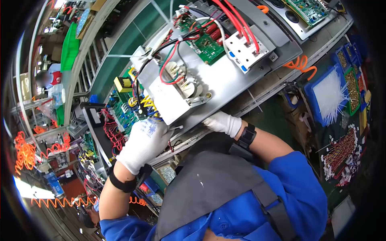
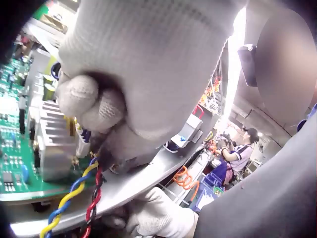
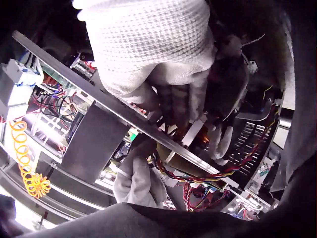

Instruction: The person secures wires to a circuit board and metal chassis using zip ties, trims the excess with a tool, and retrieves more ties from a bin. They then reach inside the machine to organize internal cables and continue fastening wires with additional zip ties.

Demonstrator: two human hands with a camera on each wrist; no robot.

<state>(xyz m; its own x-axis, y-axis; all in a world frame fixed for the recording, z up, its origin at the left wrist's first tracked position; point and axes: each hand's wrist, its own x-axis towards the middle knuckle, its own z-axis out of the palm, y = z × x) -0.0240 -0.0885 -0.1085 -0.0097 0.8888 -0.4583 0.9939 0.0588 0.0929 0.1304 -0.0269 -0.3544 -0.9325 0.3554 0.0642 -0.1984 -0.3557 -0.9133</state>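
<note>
Both hands wear white knit gloves. At the near edge of a metal chassis plate (image 1: pixel 237 86), the left hand (image 1: pixel 144 138) is beside a white-sided box (image 1: pixel 171 106). In the left wrist view its fingers (image 2: pixel 106 106) curl round twisted wires, blue-yellow (image 2: pixel 64 201) and red-black (image 2: pixel 94 203), which hang below them. Further right along the edge is the right hand (image 1: pixel 221 123). The right wrist view shows the right hand (image 3: pixel 153 54) with its fingers bent down beside the plate's edge, close to a white piece (image 3: pixel 194 131); shadow hides their tips, and whether they grip it I cannot tell.
Green circuit boards (image 1: pixel 207 48) and a white breaker block (image 1: pixel 247 48) are on the chassis. At the right stand blue bins, one with white ties (image 1: pixel 329 96), and a bundle of coloured wires (image 1: pixel 341 154). Orange coiled hoses (image 1: pixel 301 66) hang around. Another person (image 2: pixel 237 153) is in the background.
</note>
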